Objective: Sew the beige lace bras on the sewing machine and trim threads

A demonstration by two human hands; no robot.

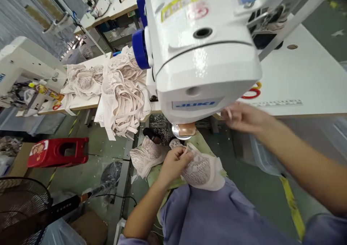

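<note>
My left hand (176,162) pinches the upper edge of a pale beige lace bra (202,170) above my lap. One of its cups lies to the right of the hand, and the other cup hangs to the left. Directly above is the head of a white sewing machine (207,78), which hides its own needle area. Beside the machine's lower right side, near the table edge, my right hand (241,117) is raised with its fingers curled together. It is slightly blurred, and what its fingertips hold, if anything, is unclear.
A pile of beige bras (121,96) hangs over the table edge at left. Red-handled scissors (251,93) and a clear ruler (279,103) lie on the right tabletop (311,71). A red stool (58,152) and a fan (21,208) stand at left; a plastic bin (264,158) is at right.
</note>
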